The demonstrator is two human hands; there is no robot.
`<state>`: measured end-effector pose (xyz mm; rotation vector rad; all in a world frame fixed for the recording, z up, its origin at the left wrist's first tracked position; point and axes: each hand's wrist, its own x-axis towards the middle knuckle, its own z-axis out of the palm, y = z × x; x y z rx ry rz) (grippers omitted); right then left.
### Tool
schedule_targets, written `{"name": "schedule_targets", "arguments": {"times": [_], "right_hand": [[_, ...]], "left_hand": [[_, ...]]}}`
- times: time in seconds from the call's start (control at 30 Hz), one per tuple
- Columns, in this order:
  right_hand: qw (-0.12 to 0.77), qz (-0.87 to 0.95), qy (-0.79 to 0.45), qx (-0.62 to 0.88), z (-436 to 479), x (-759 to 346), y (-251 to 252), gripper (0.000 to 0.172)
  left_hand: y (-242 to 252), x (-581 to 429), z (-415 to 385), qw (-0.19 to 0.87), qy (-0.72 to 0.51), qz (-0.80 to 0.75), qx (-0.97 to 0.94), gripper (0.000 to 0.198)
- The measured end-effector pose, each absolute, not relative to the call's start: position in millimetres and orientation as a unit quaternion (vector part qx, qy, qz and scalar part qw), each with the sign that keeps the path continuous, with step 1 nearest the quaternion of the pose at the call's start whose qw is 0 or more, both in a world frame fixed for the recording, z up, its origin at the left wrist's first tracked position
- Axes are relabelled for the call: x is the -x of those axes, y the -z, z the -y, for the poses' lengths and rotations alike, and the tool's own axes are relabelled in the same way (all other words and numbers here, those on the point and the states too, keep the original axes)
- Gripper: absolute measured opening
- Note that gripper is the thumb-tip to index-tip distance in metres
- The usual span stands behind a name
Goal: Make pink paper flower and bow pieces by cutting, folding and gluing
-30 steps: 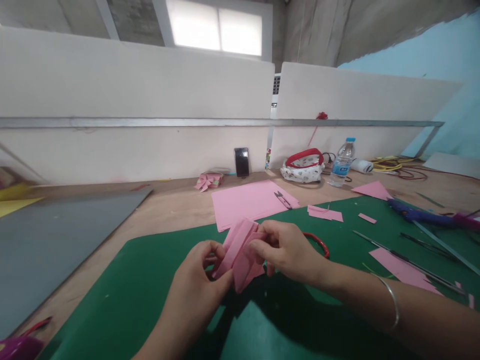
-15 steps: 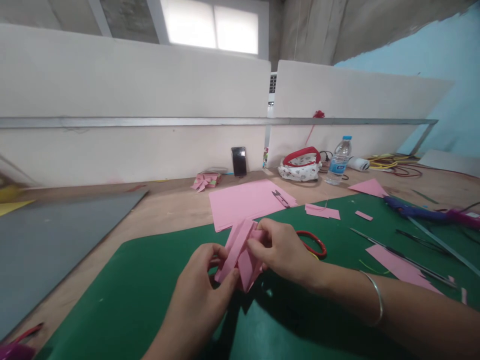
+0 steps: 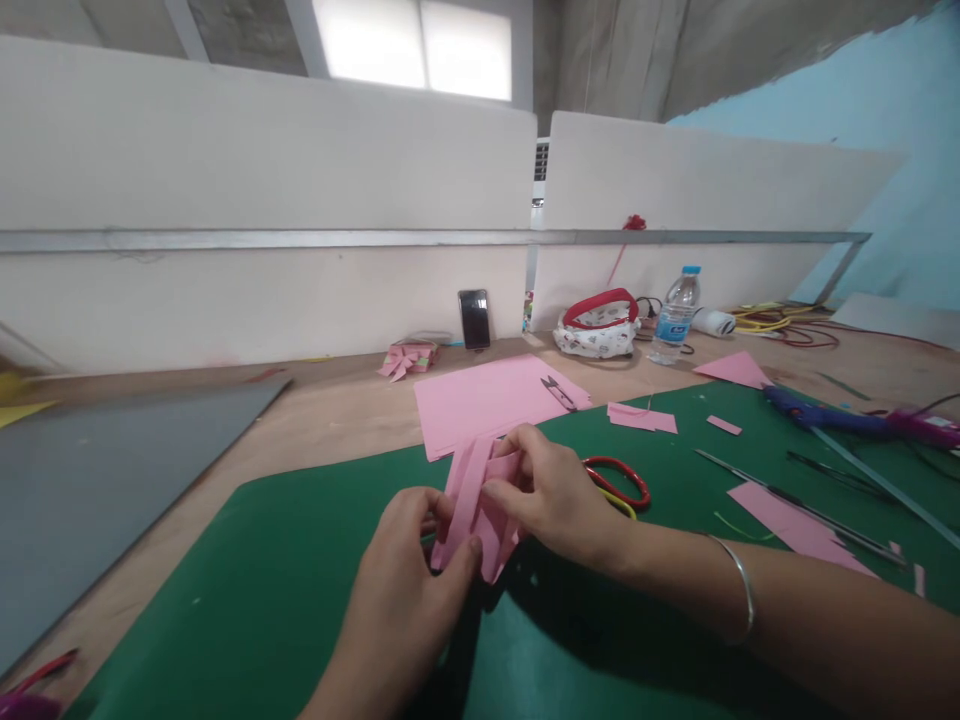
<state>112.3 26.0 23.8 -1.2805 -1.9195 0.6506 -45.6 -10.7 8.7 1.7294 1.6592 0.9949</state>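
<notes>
A folded piece of pink paper (image 3: 471, 500) is held just above the green cutting mat (image 3: 247, 590) between both hands. My left hand (image 3: 409, 580) pinches its lower left edge with thumb and fingers. My right hand (image 3: 551, 495) grips its upper right part, fingers curled over the folds; a silver bangle sits on that wrist. Red-handled scissors (image 3: 619, 480) lie on the mat just behind my right hand.
Pink sheets (image 3: 487, 400) with small snips (image 3: 559, 393) lie beyond the mat. Pink scraps (image 3: 641, 418), a blue glue gun (image 3: 821, 417) and long metal tools (image 3: 795, 500) lie at right. A phone (image 3: 474, 319), pouch (image 3: 596, 328), water bottle (image 3: 673, 315) and grey board (image 3: 112, 470) stand farther off.
The hands have shifted slightly left and closer together on the folded paper, and the right fingers have curled further over its top. More of the red scissors shows.
</notes>
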Motion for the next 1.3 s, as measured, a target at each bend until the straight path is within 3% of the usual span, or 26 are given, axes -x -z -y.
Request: {"name": "schedule_targets", "arguments": {"times": [0.17,0.6,0.87,1.07,1.3], "right_hand": [[0.357,0.764,-0.231,0.486,-20.9,-110.1,-21.5,0.029],[0.328,0.783,-0.215,0.483,-20.5,-108.9,-18.9,0.036],[0.363,0.760,-0.217,0.494,-23.7,-107.7,-21.9,0.013],[0.349,0.751,-0.214,0.518,-28.0,-107.3,-20.3,0.034],[0.350,0.750,-0.202,0.524,-31.1,-109.6,-18.3,0.038]], "left_hand": [[-8.2,43.0,9.1,0.269,-0.363,-0.639,-0.622,0.019],[-12.5,40.6,8.2,0.229,-0.332,-0.661,-0.633,0.020],[-10.8,40.3,7.2,0.215,-0.320,-0.651,-0.654,0.024],[-13.4,39.6,11.2,0.257,-0.329,-0.651,-0.634,0.023],[-12.6,37.5,12.5,0.286,-0.364,-0.641,-0.612,0.021]]}}
